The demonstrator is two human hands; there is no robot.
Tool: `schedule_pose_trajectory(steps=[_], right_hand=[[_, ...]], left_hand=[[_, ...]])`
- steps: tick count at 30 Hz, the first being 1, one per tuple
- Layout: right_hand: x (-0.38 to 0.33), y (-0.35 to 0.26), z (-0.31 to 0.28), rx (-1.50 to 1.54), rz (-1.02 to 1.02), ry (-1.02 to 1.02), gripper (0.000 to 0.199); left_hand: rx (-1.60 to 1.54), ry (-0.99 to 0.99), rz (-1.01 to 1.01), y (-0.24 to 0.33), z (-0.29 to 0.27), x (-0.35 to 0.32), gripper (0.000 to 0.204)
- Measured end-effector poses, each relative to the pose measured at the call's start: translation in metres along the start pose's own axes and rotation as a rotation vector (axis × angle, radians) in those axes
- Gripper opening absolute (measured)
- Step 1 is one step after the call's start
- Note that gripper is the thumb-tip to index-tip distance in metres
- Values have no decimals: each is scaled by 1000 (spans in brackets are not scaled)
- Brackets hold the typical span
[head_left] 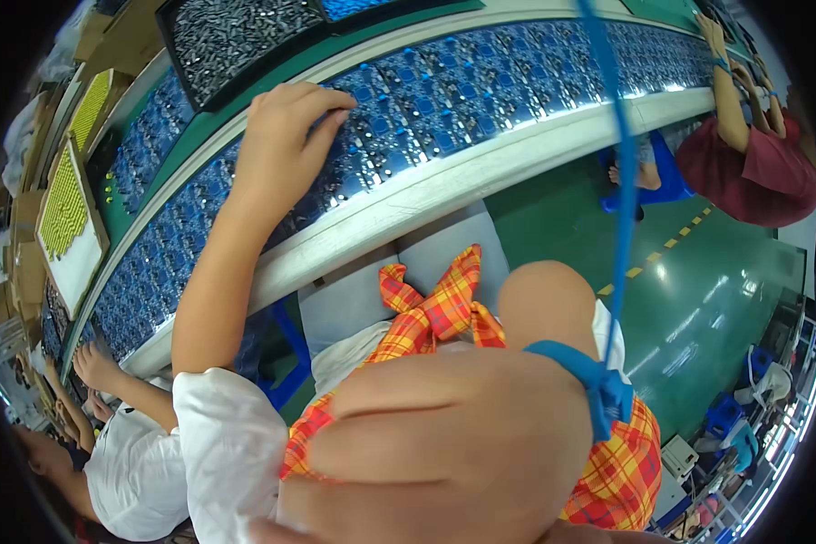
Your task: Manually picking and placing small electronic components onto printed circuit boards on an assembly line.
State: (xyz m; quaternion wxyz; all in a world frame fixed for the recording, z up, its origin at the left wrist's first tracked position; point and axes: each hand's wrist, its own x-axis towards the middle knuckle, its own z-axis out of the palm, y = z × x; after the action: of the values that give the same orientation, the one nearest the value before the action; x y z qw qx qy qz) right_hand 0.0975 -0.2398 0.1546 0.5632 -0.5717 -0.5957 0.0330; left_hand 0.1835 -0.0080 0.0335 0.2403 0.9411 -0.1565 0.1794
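Observation:
My left hand reaches over a long line of blue circuit boards crowded with small parts. Its thumb and index tip come close together in a pinch just above a board; whatever is between them is too small to make out. Close below the camera, my right hand shows its back, slightly blurred. Its fingers point left, side by side, and their tips are hidden. A blue wrist strap circles that wrist, its blue cord running up across the view. Under the hand lies red and yellow checked cloth, knotted at my lap.
Beyond the pale rail, a black tray holds many small dark parts. Yellow parts fill a white tray at left. Co-workers sit at both ends, one in white, one in dark red. Blue stools stand on the green floor.

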Motion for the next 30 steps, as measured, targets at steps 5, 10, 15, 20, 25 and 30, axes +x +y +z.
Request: schedule_pose_trajectory(steps=[5, 10, 15, 20, 25, 30], right_hand=[[4, -9, -32, -46, 66, -23, 21], [2, -19, -7, -285, 53, 330, 9], [-14, -11, -40, -216, -105, -156, 17], [-84, 79, -49, -389, -27, 302, 12], [-74, 157, -16, 201, 354, 660, 15], [-67, 191, -12, 211, 467, 930, 17]], left_hand=[[-29, 19, 21, -3, 1, -4, 12], [-61, 98, 102, -6, 13, 6, 12], [-42, 135, 93, -9, 27, -2, 13], [32, 125, 65, 5, 14, -5, 11], [-86, 314, 125, 8, 19, 1, 11], [-2, 418, 598, 84, -3, -10, 13]])
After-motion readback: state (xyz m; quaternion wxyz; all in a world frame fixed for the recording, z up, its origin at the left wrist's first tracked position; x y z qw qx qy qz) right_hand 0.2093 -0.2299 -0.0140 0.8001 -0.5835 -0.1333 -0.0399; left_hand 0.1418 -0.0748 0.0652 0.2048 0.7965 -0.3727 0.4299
